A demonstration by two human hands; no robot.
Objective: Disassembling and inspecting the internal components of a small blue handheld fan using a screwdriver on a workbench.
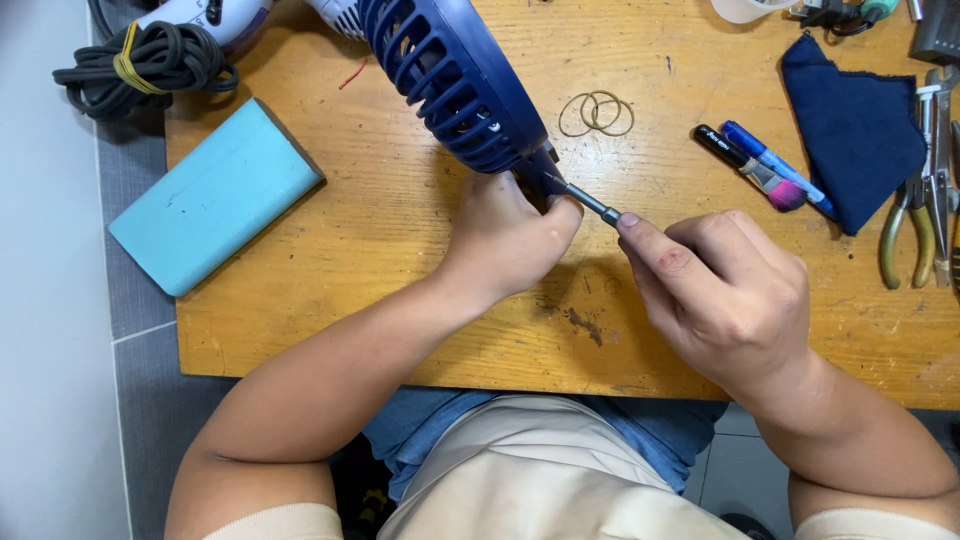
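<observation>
Left hand (515, 240) clamped on base of blue fan (455, 85), grille rising up-left of grip. Right hand (725, 295) closed around screwdriver (585, 200); shaft runs up-left from fingertips, tip meeting fan base beside left thumb.

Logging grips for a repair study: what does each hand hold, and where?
The left hand grips the blue fan at its lower edge. The right hand holds a screwdriver by its handle end, hidden in the fingers.

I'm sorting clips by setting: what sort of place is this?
Probably a small repair or hobby workbench: a worn wooden table with pliers at its edge, and a screwdriver in the right hand working on a blue fan.
</observation>
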